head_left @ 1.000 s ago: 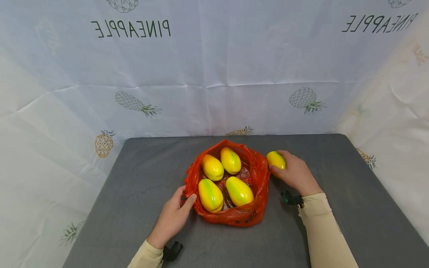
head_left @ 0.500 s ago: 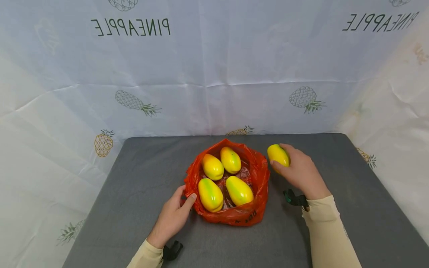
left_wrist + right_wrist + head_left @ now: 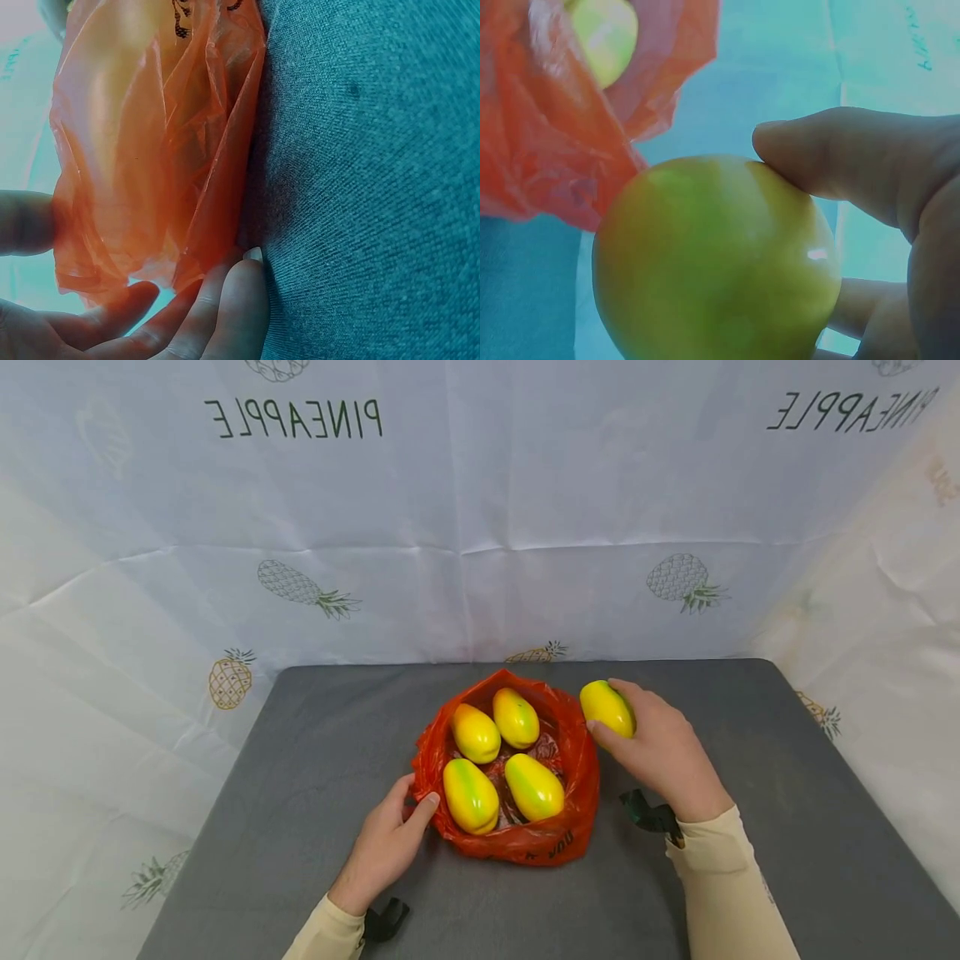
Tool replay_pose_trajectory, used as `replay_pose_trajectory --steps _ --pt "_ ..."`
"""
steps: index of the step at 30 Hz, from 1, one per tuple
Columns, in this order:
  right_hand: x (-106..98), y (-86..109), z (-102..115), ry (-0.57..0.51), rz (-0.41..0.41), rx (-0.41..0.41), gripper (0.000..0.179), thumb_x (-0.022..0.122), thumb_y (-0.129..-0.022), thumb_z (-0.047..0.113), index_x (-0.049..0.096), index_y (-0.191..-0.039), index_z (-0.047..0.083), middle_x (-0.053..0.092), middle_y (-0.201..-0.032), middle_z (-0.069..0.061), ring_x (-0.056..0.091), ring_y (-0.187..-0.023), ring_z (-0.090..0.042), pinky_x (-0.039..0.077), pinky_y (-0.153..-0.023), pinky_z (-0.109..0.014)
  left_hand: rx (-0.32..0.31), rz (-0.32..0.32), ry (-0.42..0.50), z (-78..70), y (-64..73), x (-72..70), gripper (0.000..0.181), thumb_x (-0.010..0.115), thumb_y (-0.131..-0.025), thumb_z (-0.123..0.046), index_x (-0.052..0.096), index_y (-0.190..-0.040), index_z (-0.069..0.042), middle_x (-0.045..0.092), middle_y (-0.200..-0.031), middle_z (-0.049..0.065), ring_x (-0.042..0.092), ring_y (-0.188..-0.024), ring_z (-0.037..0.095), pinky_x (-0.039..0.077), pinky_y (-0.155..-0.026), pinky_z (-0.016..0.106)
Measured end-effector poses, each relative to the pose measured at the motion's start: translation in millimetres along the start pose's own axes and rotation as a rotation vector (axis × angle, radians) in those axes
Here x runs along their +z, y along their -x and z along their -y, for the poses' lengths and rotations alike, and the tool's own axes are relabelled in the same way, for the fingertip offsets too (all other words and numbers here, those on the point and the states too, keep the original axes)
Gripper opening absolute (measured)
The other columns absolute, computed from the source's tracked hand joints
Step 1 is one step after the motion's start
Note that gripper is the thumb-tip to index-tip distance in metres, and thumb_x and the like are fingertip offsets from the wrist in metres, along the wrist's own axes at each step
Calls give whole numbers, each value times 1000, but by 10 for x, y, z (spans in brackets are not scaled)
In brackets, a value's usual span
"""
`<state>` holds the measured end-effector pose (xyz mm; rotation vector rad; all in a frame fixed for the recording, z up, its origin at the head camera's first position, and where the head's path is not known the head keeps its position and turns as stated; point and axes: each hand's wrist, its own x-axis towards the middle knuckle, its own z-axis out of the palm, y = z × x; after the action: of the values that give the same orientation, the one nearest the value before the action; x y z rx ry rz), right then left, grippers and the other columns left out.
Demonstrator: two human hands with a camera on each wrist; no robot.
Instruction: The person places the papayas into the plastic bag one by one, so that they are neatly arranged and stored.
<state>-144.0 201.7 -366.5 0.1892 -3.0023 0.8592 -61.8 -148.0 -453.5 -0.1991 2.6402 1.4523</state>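
Observation:
A red plastic bag (image 3: 517,847) stands open-mouthed on the table, with several yellow-green mangoes inside, such as a near-left mango (image 3: 470,795) and a far mango (image 3: 516,718). At the bag's left side, my left hand (image 3: 390,835) holds its edge between thumb and fingers; in the left wrist view the fingers (image 3: 236,311) lie against the thin plastic. Just off the bag's right rim, my right hand (image 3: 660,747) grips another mango (image 3: 606,708) between thumb and fingers, raised above the table. In the right wrist view this mango (image 3: 716,262) partly covers the bag (image 3: 525,142).
The dark grey table (image 3: 337,743) reaches back to a white curtain (image 3: 465,485) printed with pineapples, which also hangs at both sides. A black strap (image 3: 386,920) is on the left wrist, and a similar strap (image 3: 648,814) is on the right.
My right hand has lifted the mango from beside the bag, then shifted left toward the bag's right rim. The left hand and the bag have stayed nearly still.

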Motion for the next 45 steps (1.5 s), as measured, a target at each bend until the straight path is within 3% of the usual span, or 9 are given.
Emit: replay_pose_trajectory --steps 9,18,24,34,45 --pt "13 25 238 -13 -28 -72 73 70 -103 46 46 -162 10 62 -147 -18 64 -110 -35 59 -87 -53 -9 0 7 10 9 -10 53 66 -108 -41 54 -154 -17 74 -129 5 69 -96 16 56 -75 33" --pt "275 -26 402 -7 25 -93 69 72 -101 44 50 -159 13 66 -140 -15 66 -103 -31 61 -82 -47 7 4 -6 12 -1 -7 54 66 -108 -42 54 -155 -18 74 -130 4 68 -96 13 55 -75 33" --pt "396 -29 410 20 38 -93 67 72 -101 42 54 -156 9 68 -137 -17 67 -104 -31 61 -84 -50 11 10 -4 4 -4 -1 55 66 -108 -41 53 -156 -16 74 -131 5 68 -97 13 55 -75 32" --pt "487 -37 388 75 59 -99 64 76 -97 38 57 -149 5 71 -127 -18 66 -93 -29 59 -76 -47 14 10 4 10 -7 -8 53 65 -109 -39 53 -155 -16 73 -131 6 67 -96 14 55 -76 33" --pt "547 -51 357 126 104 -74 64 73 -96 36 56 -147 3 71 -127 -18 66 -95 -31 59 -84 -53 20 11 -4 20 -9 -20 52 65 -109 -41 54 -154 -18 73 -133 5 69 -101 15 56 -79 33"
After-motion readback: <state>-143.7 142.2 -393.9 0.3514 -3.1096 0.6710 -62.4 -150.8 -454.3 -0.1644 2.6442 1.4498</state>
